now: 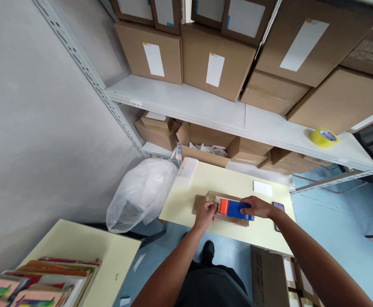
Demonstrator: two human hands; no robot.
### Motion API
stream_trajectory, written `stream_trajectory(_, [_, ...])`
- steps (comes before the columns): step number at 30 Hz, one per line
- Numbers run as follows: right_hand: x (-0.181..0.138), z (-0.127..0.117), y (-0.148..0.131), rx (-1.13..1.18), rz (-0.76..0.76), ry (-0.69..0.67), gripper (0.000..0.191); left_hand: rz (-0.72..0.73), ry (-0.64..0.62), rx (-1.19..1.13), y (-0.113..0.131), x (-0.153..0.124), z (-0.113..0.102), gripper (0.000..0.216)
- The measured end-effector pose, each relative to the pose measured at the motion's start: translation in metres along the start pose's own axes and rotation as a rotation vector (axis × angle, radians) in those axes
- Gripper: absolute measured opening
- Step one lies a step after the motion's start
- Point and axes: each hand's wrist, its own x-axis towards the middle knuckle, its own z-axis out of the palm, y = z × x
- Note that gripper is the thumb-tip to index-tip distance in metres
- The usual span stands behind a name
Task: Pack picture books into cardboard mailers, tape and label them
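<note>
My right hand (253,207) is wrapped round the blue body of a tape dispenser (236,209) with an orange-red front part. The dispenser lies over a small brown cardboard box (231,220) on the pale yellow table (221,175). At its front end, the fingers of my left hand (207,213) are pinched together, close to the orange-red part. What they hold, if anything, is too small to make out. A flat cardboard flap (198,204) shows at the box's left side.
A phone (278,213) and a white card (262,188) lie on the table. Behind it, a shelf (186,102) carries cardboard boxes and a yellow tape roll (323,137). A full plastic bag (143,192) stands at left. Colourful folders (52,277) lie on another table.
</note>
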Motion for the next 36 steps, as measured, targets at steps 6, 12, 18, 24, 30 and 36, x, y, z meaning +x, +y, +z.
stream_trajectory(6, [0.011,0.004,0.002,-0.022,-0.018,0.025,0.027,0.013,0.181,0.139,0.003,0.007,-0.028,0.026])
stream_trajectory(12, [0.027,0.009,-0.002,-0.035,-0.019,0.036,0.030,-0.013,0.213,0.219,-0.001,0.018,-0.045,0.024])
stream_trajectory(18, [0.035,0.009,-0.016,-0.101,0.005,0.047,0.031,-0.006,0.244,0.317,-0.014,0.026,-0.047,0.025])
stream_trajectory(24, [0.038,0.010,-0.021,-0.107,0.023,0.059,0.029,0.051,0.291,0.408,-0.015,0.025,-0.039,0.021])
stream_trajectory(30, [0.043,0.014,-0.024,-0.147,0.018,0.072,0.027,-0.023,0.300,0.661,-0.015,0.025,-0.045,0.027])
stream_trajectory(36, [0.047,0.016,-0.025,-0.160,0.007,0.075,0.027,0.369,0.258,0.481,-0.039,0.003,-0.042,0.050])
